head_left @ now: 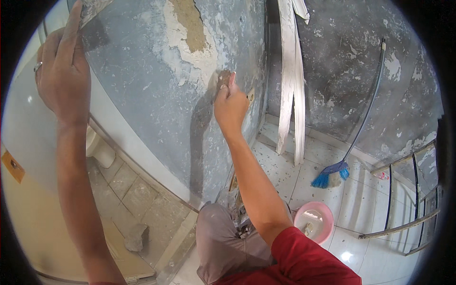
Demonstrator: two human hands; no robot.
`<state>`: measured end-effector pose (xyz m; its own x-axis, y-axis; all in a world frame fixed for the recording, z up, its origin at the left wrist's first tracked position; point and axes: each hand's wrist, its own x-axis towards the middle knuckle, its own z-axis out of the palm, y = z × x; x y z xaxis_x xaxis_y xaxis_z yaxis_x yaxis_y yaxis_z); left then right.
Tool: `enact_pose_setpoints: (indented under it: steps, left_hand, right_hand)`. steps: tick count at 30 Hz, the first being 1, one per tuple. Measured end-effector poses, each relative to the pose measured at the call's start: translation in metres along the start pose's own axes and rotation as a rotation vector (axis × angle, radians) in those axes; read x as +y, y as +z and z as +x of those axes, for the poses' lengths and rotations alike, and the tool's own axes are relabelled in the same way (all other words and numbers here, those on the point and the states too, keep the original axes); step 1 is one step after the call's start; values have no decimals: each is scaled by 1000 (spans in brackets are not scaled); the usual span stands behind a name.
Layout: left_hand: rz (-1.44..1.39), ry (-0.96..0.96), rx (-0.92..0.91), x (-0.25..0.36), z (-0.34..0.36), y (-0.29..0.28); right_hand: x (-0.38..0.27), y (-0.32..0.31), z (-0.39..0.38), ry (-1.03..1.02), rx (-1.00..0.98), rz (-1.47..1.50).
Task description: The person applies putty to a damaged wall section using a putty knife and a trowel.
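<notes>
My right hand [231, 110] grips a small scraper [224, 77] with a reddish handle, its stained blade close against the blue-grey wall [156, 95]. Just above it is a patch of white filler [202, 64] around bare tan plaster [187, 23]. Raised at the upper left, my left hand [64, 78] wears a ring, with its index finger stretched upward and the other fingers bent. They seem to hold a flat grey, streaked plate [95, 10], cut off by the picture's top; the grip itself is hidden.
A pink basin [327, 219] stands on the tiled floor by my right arm. Behind it, a blue broom [332, 172] leans on the dark wall. White strips [286, 90] stand in the corner. A metal ladder-like frame [403, 232] lies right; a grey lump [137, 237] sits beyond the doorway.
</notes>
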<state>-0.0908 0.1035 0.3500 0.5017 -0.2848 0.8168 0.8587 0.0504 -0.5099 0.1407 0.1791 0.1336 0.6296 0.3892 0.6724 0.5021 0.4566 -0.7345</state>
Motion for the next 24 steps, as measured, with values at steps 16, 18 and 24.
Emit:
enact_pose_setpoints:
  steps: [16,18,24]
  left_hand:
    - [-96,15,43,-7,-2,3]
    - [-82,-4,60,-2,-3,3]
    - [-42,-10,72,0,-6,4]
  right_hand:
    - [-48,-19,-1,8,-122,70]
    - [-54,-25,-1,74,-104,257]
    - [-6,-26,9,179,-112,165]
